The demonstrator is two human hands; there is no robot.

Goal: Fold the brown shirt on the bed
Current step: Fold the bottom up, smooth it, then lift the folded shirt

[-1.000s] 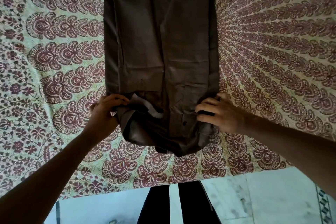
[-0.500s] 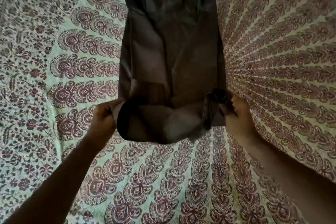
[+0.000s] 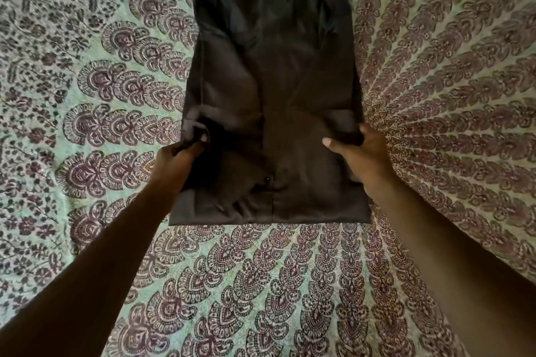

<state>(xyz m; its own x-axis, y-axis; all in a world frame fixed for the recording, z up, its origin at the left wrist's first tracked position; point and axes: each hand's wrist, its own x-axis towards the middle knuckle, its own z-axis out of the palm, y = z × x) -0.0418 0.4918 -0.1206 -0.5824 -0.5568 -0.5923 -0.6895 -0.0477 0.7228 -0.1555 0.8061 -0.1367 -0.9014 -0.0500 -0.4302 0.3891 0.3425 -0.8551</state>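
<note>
The brown shirt (image 3: 272, 101) lay narrowed, its near end doubled over; both hands, left hand (image 3: 177, 159) and right hand (image 3: 362, 156), gripped that fold; flattening seemingly remained.

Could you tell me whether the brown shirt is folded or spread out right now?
Folded: the brown cotton shirt lies as a narrow rectangle, near end doubled over, both hands gripping that flap.

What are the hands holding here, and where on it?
Both hold the brown shirt: left hand pinches its left edge, right hand grips its right edge.
</note>
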